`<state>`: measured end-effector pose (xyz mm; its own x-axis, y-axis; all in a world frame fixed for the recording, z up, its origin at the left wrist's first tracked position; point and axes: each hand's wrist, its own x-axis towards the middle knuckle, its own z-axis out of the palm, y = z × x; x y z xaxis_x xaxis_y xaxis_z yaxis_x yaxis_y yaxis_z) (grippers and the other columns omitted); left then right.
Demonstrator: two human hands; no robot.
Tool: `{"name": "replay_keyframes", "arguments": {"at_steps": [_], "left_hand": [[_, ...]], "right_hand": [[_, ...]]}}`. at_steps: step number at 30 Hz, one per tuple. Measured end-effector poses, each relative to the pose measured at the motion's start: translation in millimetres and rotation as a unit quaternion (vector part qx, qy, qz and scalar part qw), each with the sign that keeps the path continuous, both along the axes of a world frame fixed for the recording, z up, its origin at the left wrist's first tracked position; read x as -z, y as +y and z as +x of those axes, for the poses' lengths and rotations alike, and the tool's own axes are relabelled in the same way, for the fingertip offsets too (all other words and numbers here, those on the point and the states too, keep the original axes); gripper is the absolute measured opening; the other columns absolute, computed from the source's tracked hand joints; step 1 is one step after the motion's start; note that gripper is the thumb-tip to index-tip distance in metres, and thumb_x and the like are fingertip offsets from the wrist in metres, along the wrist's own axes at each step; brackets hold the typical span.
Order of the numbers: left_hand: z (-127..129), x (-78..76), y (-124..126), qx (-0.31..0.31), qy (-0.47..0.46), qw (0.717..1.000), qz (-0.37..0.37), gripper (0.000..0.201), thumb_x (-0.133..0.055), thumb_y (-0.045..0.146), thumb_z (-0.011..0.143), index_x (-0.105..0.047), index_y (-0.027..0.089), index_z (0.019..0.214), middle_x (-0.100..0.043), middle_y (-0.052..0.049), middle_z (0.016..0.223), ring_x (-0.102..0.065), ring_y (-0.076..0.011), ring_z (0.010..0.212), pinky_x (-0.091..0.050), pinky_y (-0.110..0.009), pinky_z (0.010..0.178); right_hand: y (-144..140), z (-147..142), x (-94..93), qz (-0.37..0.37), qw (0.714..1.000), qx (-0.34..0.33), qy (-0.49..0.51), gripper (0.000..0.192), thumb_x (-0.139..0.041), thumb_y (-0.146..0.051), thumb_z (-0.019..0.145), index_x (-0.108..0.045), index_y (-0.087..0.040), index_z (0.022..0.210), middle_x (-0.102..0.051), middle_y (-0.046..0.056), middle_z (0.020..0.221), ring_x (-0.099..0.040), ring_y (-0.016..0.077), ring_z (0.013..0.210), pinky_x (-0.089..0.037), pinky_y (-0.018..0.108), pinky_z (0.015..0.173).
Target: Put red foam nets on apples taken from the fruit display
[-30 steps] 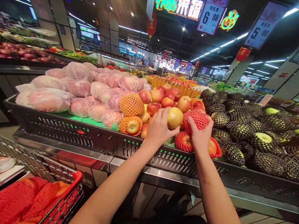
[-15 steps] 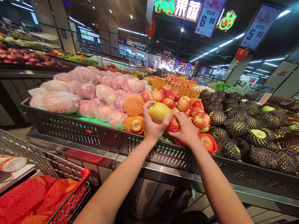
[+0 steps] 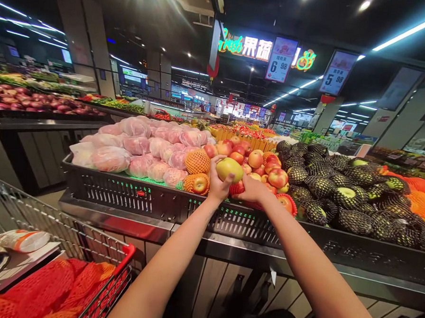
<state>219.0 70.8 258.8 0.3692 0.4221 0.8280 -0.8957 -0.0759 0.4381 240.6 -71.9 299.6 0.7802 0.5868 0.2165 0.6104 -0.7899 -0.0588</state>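
Note:
My left hand (image 3: 216, 185) grips a bare yellow-green apple (image 3: 229, 168) and holds it just above the heap of loose red apples (image 3: 257, 160) in the black produce bin (image 3: 132, 196). My right hand (image 3: 251, 189) is closed on a red foam net sleeve (image 3: 236, 188) right beside that apple, low at the bin's front. An apple in an orange net (image 3: 198, 183) lies just left of my left hand. Another apple in a red net (image 3: 286, 203) lies just right of my right hand.
Bagged pink apples (image 3: 138, 144) fill the bin's left half. Fruit in black nets (image 3: 339, 194) fills the bin to the right. A shopping cart (image 3: 61, 234) stands at lower left with orange-red nets (image 3: 42, 287) inside. Price signs (image 3: 281, 60) hang overhead.
My left hand lifted the yellow-green apple off the pile and drew it left. My right hand followed with the red net sleeve. The view has pulled back and tilted up.

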Motion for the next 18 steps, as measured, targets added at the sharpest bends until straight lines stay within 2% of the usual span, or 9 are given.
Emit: {"name": "replay_keyframes", "arguments": {"at_steps": [3,6,8,10,12,14,16,18], "left_hand": [[-2,0.0,0,0.005,0.002,1.000,-0.001,0.065,-0.067,0.066,0.072,-0.048,0.022,0.116,-0.052,-0.008,0.114,-0.056,-0.0187,0.090,-0.049,-0.031,0.078],[-3,0.0,1,0.000,0.009,1.000,-0.006,0.065,-0.072,0.061,0.069,-0.047,0.023,0.115,-0.051,-0.007,0.113,-0.057,-0.0191,0.091,-0.050,-0.031,0.079],[-2,0.7,1,-0.004,0.014,1.000,0.004,0.066,-0.075,0.060,0.067,-0.048,0.023,0.115,-0.051,-0.006,0.113,-0.057,-0.0195,0.093,-0.050,-0.031,0.080],[1,2.4,1,-0.001,0.008,1.000,0.030,0.069,-0.078,0.059,0.064,-0.048,0.024,0.116,-0.052,-0.006,0.113,-0.057,-0.0195,0.094,-0.049,-0.031,0.081],[2,4.8,-2,-0.001,-0.007,0.998,0.066,0.073,-0.081,0.058,0.061,-0.049,0.024,0.117,-0.054,-0.006,0.114,-0.057,-0.0205,0.097,-0.049,-0.032,0.084],[-3,7.0,-7,0.006,-0.019,0.994,0.108,0.076,-0.084,0.057,0.058,-0.050,0.024,0.117,-0.056,-0.007,0.115,-0.058,-0.0227,0.101,-0.048,-0.036,0.090],[-18,8.1,-13,0.024,-0.014,0.987,0.156,0.076,-0.085,0.055,0.057,-0.050,0.024,0.118,-0.057,-0.008,0.114,-0.059,-0.0248,0.104,-0.047,-0.039,0.094],[-46,8.7,-20,0.042,0.025,0.978,0.204,0.075,-0.085,0.053,0.059,-0.049,0.025,0.118,-0.059,-0.008,0.114,-0.059,-0.0259,0.106,-0.046,-0.041,0.096]], "right_hand": [[-1,-9,-8.8,0.039,0.999,-0.011,-0.020,0.090,-0.084,-0.037,0.059,-0.047,-0.010,0.136,-0.063,0.021,0.126,-0.063,0.0361,0.108,-0.051,0.042,0.089],[-3,-35,-20.0,0.128,0.986,-0.019,-0.107,0.055,-0.064,-0.025,0.080,-0.049,-0.013,0.131,-0.060,0.015,0.130,-0.057,0.0274,0.115,-0.045,0.037,0.097],[-5,-58,-25.2,0.215,0.959,-0.040,-0.178,0.032,-0.049,-0.019,0.088,-0.053,-0.014,0.119,-0.065,0.011,0.114,-0.060,0.0216,0.101,-0.046,0.033,0.090],[-9,-78,-26.6,0.275,0.927,-0.089,-0.239,0.015,-0.051,-0.024,0.090,-0.059,-0.016,0.099,-0.067,0.007,0.091,-0.059,0.0202,0.082,-0.047,0.032,0.077],[-16,-90,-24.0,0.259,0.919,-0.121,-0.273,0.017,-0.057,-0.034,0.091,-0.061,-0.017,0.086,-0.066,0.005,0.079,-0.057,0.0207,0.075,-0.044,0.033,0.069],[-25,-98,-18.7,0.203,0.931,-0.128,-0.274,0.024,-0.057,-0.038,0.093,-0.062,-0.017,0.082,-0.065,0.006,0.077,-0.055,0.0212,0.075,-0.042,0.032,0.066],[-39,-106,-11.5,0.189,0.936,-0.159,-0.252,0.023,-0.057,-0.035,0.094,-0.063,-0.017,0.082,-0.064,0.006,0.074,-0.054,0.0196,0.072,-0.043,0.031,0.063],[-56,-120,-2.3,0.219,0.930,-0.202,-0.213,0.014,-0.062,-0.029,0.092,-0.064,-0.017,0.086,-0.065,0.004,0.074,-0.054,0.0169,0.071,-0.045,0.028,0.064]]}}
